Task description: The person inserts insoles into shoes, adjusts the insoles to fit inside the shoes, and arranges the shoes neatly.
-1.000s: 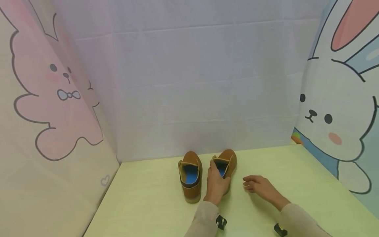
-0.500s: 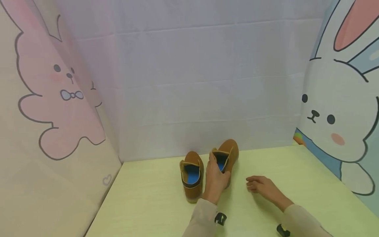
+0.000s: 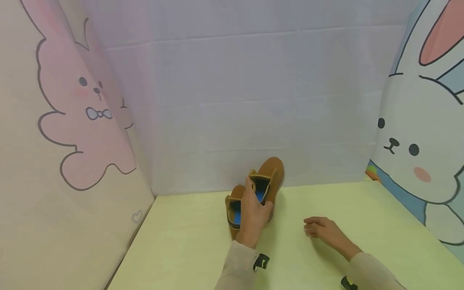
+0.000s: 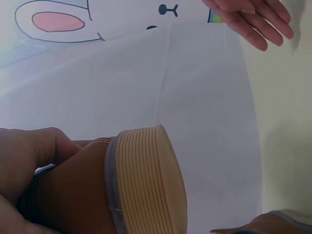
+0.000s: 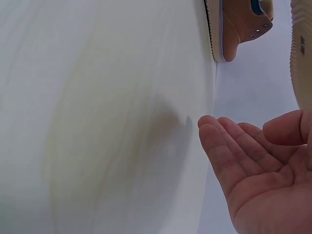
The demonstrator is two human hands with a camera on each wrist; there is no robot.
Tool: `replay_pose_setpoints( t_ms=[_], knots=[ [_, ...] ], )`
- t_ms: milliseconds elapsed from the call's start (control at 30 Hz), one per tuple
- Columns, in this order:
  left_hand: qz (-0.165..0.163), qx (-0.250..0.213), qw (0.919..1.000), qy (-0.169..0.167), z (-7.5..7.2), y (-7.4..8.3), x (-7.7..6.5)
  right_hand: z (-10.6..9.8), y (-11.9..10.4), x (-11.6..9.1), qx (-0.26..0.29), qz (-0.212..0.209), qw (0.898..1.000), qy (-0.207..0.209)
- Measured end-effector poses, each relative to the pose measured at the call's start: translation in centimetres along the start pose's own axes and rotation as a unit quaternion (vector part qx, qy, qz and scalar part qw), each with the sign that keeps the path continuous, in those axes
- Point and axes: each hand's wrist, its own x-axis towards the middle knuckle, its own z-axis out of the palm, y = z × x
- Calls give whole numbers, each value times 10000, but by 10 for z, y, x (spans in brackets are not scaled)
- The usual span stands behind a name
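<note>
A brown ankle shoe (image 3: 273, 171) with a blue insole is raised off the table in the head view, and my left hand (image 3: 252, 213) grips it by the heel collar. Its pale ribbed sole (image 4: 151, 180) fills the middle of the left wrist view. The matching shoe (image 3: 237, 192) stands on the table, partly hidden behind my left hand and wrist; the right wrist view shows its toe (image 5: 234, 34) and lace holes. My right hand (image 3: 324, 228) is held over the table to the right, fingers loosely bent and holding nothing; its palm (image 5: 263, 195) shows in the right wrist view.
The pale yellow table (image 3: 174, 241) ends at a whitish cloth backdrop (image 3: 224, 121) just behind the shoes. Side cloths carry a pink rabbit (image 3: 90, 133) at left and a white rabbit (image 3: 413, 161) at right.
My left hand has lifted the right-hand shoe off the table and moved it leftwards, over part of the other shoe. The right hand has hardly moved, and the head view has shifted slightly left.
</note>
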Motion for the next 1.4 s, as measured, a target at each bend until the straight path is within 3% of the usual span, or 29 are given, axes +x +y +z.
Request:
replay_pose_setpoints(
  t_ms=[467,733,1100,1400],
  knots=[
    [283,111,9977,598,-56,-5,8,9,-3,7,-116,69,9999,-2],
    [-9,242,9961,854,-85,-17,10,9,-3,7,-15,-21,10000,-63],
    [-13,636,9898,1275,-110,-44,13,7,0,4,-9,188,9998,-23],
    [-497,898,9855,1349,-126,-72,12,7,1,7,-94,118,9999,-18]
  ],
)
